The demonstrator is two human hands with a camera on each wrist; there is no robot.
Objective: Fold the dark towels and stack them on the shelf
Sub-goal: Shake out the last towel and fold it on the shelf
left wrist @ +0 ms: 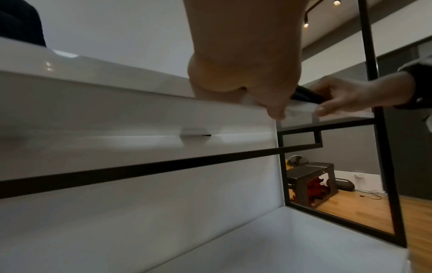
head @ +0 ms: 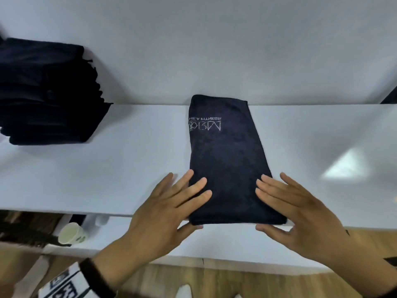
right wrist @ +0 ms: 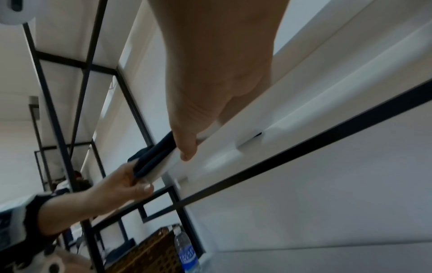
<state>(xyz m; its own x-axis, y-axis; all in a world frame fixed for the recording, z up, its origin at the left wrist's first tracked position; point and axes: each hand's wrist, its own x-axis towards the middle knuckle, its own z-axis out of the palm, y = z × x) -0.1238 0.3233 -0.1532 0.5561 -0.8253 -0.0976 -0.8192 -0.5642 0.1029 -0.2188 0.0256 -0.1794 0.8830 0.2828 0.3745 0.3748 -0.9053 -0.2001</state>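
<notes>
A folded dark towel (head: 229,164) with a pale printed logo lies lengthwise on the white shelf (head: 86,168), its near end at the front edge. My left hand (head: 194,202) lies with straight, spread fingers on the towel's near left corner, thumb at the shelf's front. My right hand (head: 272,203) mirrors it on the near right corner. A stack of folded dark towels (head: 47,93) stands at the back left of the same shelf. In the left wrist view the towel's edge (left wrist: 306,95) shows between both hands. The right wrist view shows its layered end (right wrist: 151,158).
A pale cup (head: 71,233) stands on the lower shelf (head: 214,244) at the left. Black metal frame bars (left wrist: 374,73) border the shelving on the right. A water bottle (right wrist: 187,253) and a woven basket (right wrist: 151,254) sit lower down. Wooden floor lies below.
</notes>
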